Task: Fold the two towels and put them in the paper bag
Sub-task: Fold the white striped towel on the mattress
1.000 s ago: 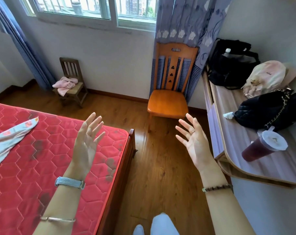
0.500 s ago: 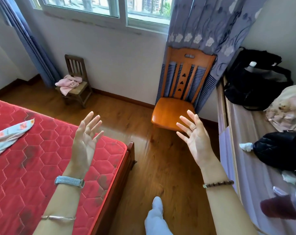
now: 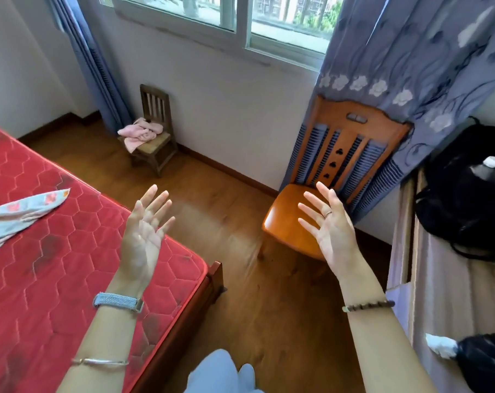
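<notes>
A crumpled pink towel [image 3: 139, 133] lies on the seat of a small dark wooden chair [image 3: 155, 143] against the far wall. A pale blue cloth with red flowers [image 3: 19, 212] lies on the red mattress [image 3: 56, 279] at the left edge. My left hand [image 3: 144, 236] is raised over the mattress corner, palm toward me, fingers spread, holding nothing. My right hand [image 3: 330, 225] is raised in front of the orange chair, fingers apart and empty. No paper bag is in view.
An orange wooden chair [image 3: 320, 194] stands by the blue curtain [image 3: 410, 66]. A shelf at the right [image 3: 453, 279] carries a black backpack [image 3: 467, 194] and another black bag [image 3: 484, 361]. Wooden floor [image 3: 226, 222] lies between bed and shelf.
The view has moved forward and to the left, so the chairs look nearer and the cup on the shelf has left the frame. Both hands stay raised and open.
</notes>
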Action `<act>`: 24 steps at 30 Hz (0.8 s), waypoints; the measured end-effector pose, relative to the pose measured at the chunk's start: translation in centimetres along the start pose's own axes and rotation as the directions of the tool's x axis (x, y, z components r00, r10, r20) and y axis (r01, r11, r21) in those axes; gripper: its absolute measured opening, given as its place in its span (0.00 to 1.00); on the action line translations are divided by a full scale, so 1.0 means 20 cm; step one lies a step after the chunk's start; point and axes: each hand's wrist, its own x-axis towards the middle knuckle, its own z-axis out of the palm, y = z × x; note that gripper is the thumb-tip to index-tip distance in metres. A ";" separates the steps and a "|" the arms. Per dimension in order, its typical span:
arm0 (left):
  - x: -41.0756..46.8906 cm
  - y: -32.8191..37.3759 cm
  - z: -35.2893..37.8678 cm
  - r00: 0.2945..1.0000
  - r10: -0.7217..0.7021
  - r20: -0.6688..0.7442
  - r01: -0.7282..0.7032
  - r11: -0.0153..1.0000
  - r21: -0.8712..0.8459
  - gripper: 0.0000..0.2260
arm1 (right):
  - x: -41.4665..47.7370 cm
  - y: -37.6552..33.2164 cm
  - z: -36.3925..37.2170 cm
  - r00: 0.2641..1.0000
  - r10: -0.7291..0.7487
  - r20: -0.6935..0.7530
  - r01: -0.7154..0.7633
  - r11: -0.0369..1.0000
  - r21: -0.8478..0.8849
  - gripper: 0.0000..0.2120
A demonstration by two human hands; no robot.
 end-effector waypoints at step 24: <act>1.15 -0.04 0.23 0.975 0.082 -0.209 -0.070 0.995 0.065 0.22 | 1.42 -0.19 0.30 0.989 0.063 0.137 -0.061 0.998 -0.019 0.24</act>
